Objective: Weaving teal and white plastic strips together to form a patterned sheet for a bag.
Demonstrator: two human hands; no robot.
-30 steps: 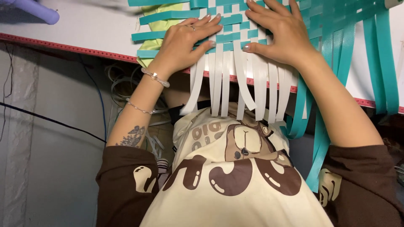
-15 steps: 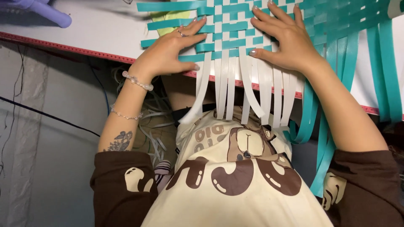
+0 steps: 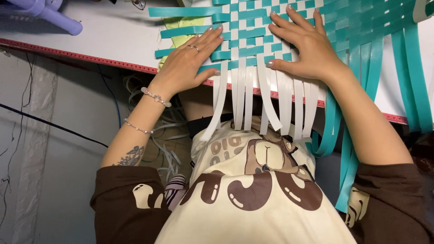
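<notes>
A woven mat (image 3: 253, 38) of teal and white plastic strips lies on the white table (image 3: 113, 36). Loose white strip ends (image 3: 246, 99) hang over the table's near edge toward my lap, and long teal strips (image 3: 343, 149) dangle at the right. My left hand (image 3: 190, 61) lies flat on the mat's left side, fingers spread over teal strip ends, a ring on one finger. My right hand (image 3: 305, 43) presses flat on the mat's middle, thumb at the lowest teal row. Neither hand grips anything.
The table's front edge carries a red measuring strip (image 3: 81, 55). A lilac plastic object (image 3: 49, 13) sits at the far left corner. A pale green sheet (image 3: 178, 38) lies under the mat. Loose strips and cables (image 3: 158, 135) hang beneath the table.
The view has shifted, so the mat and hands appear lower and further right. Both hands stay flat on the weave, the left slid slightly left along the teal strips.
</notes>
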